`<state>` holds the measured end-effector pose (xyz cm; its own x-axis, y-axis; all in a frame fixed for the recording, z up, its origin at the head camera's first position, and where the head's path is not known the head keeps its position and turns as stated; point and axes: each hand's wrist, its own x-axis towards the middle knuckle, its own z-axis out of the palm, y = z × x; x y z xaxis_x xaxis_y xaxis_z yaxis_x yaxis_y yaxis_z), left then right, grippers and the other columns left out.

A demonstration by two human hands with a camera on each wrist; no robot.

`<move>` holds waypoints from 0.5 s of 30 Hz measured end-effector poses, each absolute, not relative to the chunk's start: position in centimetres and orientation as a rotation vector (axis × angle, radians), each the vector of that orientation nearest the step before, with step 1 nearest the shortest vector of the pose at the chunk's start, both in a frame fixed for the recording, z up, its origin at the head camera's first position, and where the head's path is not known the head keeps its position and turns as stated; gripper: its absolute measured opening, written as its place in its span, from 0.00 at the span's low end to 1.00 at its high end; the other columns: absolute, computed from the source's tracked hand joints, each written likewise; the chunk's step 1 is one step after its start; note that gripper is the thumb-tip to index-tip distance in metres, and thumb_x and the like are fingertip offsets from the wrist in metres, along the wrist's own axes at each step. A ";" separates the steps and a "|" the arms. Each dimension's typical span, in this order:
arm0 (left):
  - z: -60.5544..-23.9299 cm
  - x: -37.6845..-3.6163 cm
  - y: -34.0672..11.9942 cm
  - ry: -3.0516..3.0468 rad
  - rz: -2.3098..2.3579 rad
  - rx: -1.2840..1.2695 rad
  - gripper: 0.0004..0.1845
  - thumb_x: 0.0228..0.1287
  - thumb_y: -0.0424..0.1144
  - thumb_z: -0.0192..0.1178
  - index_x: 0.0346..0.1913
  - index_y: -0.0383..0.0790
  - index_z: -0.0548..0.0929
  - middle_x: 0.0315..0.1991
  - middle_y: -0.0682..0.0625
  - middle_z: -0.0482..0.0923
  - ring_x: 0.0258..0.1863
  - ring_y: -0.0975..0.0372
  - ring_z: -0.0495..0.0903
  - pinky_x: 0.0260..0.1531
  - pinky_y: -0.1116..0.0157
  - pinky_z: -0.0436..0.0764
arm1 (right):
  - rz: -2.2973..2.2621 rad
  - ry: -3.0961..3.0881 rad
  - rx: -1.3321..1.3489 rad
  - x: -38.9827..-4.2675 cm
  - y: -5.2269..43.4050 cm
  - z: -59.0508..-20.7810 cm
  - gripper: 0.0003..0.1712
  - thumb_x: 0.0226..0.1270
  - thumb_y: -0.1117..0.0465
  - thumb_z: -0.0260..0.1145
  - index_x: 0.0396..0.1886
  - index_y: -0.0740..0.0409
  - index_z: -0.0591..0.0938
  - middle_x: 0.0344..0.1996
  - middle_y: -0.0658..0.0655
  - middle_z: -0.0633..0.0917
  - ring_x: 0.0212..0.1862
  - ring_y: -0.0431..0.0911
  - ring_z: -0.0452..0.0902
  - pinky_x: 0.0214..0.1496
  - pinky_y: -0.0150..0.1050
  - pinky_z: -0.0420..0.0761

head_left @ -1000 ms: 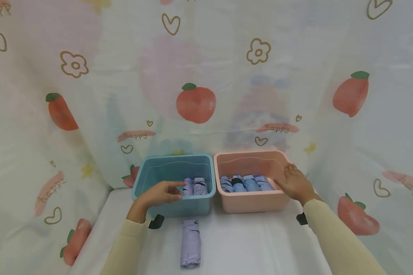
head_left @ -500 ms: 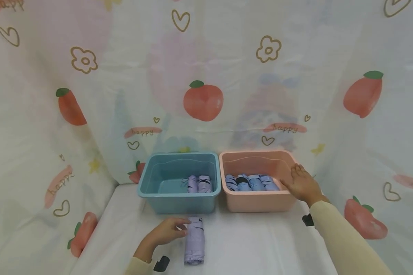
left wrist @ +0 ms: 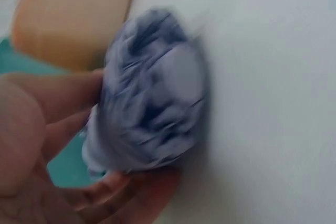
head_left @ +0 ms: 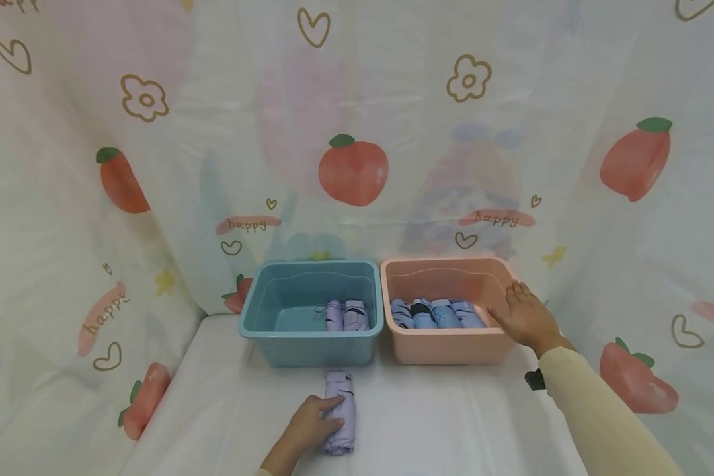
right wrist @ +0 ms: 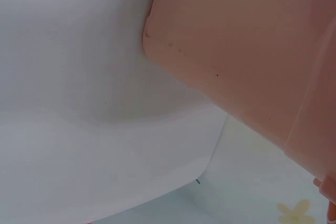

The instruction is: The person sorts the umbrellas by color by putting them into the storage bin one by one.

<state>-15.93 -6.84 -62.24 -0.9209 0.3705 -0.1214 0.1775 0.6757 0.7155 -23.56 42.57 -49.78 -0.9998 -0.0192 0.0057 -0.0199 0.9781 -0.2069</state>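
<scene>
A lavender folded umbrella lies on the white table in front of the bins; its crumpled end with a round pale cap shows, blurred, in the left wrist view. My left hand grips it from the left, thumb and fingers on its sides. My right hand rests with straight fingers on the right rim of the pink bin. Several blue-violet folded umbrellas stand in a row inside that bin. Two lavender folded umbrellas are in the right part of the blue bin.
The two bins stand side by side at the back of the white-covered table. A patterned curtain hangs behind and along both sides. The pink bin's outer wall fills much of the right wrist view.
My left hand has moved from the blue bin down to the lavender umbrella on the table and taken hold of it. My right hand has stayed on the pink bin's rim.
</scene>
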 end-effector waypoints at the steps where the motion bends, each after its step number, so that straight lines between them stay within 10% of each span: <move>1: -62.3 -15.8 -6.4 2.665 1.077 0.427 0.25 0.57 0.47 0.69 0.59 0.48 0.83 0.44 0.40 0.77 0.42 0.49 0.77 0.44 0.44 0.76 | 0.329 -3.118 0.038 -23.6 42.6 -49.7 0.59 0.71 0.28 0.36 0.70 0.83 0.48 0.71 0.79 0.45 0.72 0.70 0.35 0.70 0.63 0.41; 9: -62.1 -16.3 -5.8 2.620 1.260 0.347 0.26 0.46 0.43 0.74 0.54 0.48 0.86 0.49 0.37 0.80 0.50 0.42 0.77 0.51 0.40 0.72 | 0.343 -3.095 0.053 -24.0 42.9 -49.5 0.59 0.71 0.28 0.35 0.70 0.83 0.48 0.71 0.79 0.45 0.73 0.70 0.35 0.70 0.63 0.41; 15: -61.9 -15.6 -7.6 2.554 1.317 0.415 0.27 0.42 0.42 0.77 0.52 0.51 0.87 0.40 0.52 0.77 0.39 0.57 0.75 0.41 0.55 0.77 | 0.336 -3.096 0.042 -23.7 42.6 -49.9 0.59 0.71 0.28 0.35 0.70 0.83 0.49 0.71 0.79 0.47 0.73 0.70 0.37 0.70 0.62 0.42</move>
